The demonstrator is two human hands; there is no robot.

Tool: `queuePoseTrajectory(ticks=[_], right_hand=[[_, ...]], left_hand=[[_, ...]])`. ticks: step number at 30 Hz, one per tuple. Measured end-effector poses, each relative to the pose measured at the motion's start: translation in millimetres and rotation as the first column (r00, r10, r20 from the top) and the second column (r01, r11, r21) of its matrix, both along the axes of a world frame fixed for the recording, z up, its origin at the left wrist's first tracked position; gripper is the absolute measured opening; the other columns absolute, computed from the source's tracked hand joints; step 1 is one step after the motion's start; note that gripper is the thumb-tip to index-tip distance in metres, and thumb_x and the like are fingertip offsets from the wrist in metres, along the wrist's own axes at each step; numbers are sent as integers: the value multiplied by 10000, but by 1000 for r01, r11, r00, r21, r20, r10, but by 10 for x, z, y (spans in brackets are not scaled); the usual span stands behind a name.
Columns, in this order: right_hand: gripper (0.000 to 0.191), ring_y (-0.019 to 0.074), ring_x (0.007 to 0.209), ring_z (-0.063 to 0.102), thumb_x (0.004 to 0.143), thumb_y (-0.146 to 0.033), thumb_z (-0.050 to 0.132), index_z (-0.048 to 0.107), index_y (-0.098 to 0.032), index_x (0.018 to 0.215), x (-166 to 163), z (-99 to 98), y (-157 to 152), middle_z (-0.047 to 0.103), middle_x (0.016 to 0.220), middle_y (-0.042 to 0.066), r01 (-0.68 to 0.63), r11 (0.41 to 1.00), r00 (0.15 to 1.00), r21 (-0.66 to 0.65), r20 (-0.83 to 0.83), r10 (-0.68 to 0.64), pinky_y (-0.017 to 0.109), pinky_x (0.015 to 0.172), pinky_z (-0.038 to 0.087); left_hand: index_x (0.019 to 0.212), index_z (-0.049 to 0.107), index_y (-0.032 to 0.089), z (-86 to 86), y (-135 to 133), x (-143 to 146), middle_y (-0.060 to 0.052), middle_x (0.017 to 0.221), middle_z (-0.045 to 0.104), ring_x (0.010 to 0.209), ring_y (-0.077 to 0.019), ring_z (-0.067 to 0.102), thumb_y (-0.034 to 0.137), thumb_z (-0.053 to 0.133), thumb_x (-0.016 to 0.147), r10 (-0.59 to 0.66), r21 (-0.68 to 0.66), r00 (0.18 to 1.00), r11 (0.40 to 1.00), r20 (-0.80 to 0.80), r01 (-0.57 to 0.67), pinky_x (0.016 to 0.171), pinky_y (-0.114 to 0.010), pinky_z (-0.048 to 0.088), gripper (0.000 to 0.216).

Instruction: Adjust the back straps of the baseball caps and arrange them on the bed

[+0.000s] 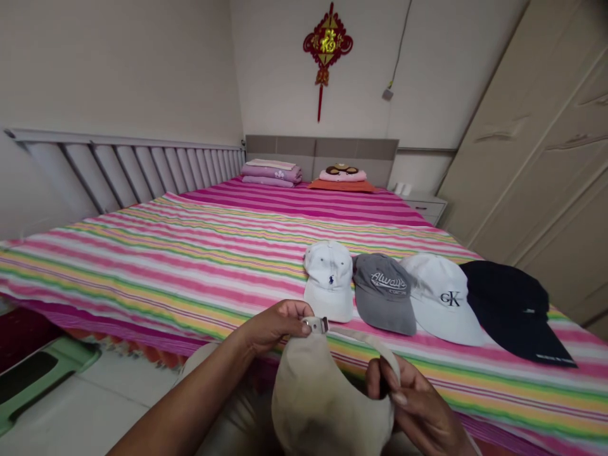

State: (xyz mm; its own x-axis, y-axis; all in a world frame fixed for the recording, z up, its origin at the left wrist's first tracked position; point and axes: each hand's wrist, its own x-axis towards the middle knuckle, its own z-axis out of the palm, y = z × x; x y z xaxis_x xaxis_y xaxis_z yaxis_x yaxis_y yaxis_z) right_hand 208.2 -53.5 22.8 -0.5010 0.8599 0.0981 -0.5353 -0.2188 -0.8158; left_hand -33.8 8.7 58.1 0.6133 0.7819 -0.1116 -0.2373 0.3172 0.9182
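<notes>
I hold a beige cap [323, 399] in front of the bed, its back facing me. My left hand [273, 326] pinches the metal buckle [317, 325] of its strap. My right hand [418, 405] grips the strap's other end at the cap's right side. Just beyond, in a row on the striped bedspread [190, 253], lie a white cap [329, 278], a grey cap [386, 291], a white cap with a black logo [444, 297] and a black cap [515, 310].
Folded bedding [272, 172] and a pillow [342, 180] rest at the headboard. A green stool [33, 373] stands on the floor at the left. A wardrobe [546, 145] fills the right side, with a nightstand [425, 206] beside it.
</notes>
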Motion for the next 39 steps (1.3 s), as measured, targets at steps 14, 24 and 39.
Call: queuePoseTrajectory(ticks=[14,24,39], right_hand=[[196,49,343,403,741,-335,617,551,-151,748,-64,169,74,557,474,-12,93,996,987,-7,130,-92,170,376,263],[273,9,325,390,733,-376,611,523,-125,668,-126,373,141,569,559,-13,25,997,930,72,364,-50,158,343,194],[315,18,251,314,632,-380,676,455,-159,602,-424,345,137,509,390,-62,188,981,898,-48,413,-152,143,279,138]], left_hand=[[786,668,88,-45,-131,106,-44,631,630,527,-80,550,227,727,585,-40,-70,996,996,78,46,520,-175,412,252],[751,674,84,-32,-194,247,-38,590,632,474,-66,538,215,748,568,19,-101,998,995,65,-13,481,-165,405,237],[724,590,109,-65,-197,383,-27,634,594,564,-109,534,258,729,588,101,85,995,991,23,-103,558,-223,391,245]])
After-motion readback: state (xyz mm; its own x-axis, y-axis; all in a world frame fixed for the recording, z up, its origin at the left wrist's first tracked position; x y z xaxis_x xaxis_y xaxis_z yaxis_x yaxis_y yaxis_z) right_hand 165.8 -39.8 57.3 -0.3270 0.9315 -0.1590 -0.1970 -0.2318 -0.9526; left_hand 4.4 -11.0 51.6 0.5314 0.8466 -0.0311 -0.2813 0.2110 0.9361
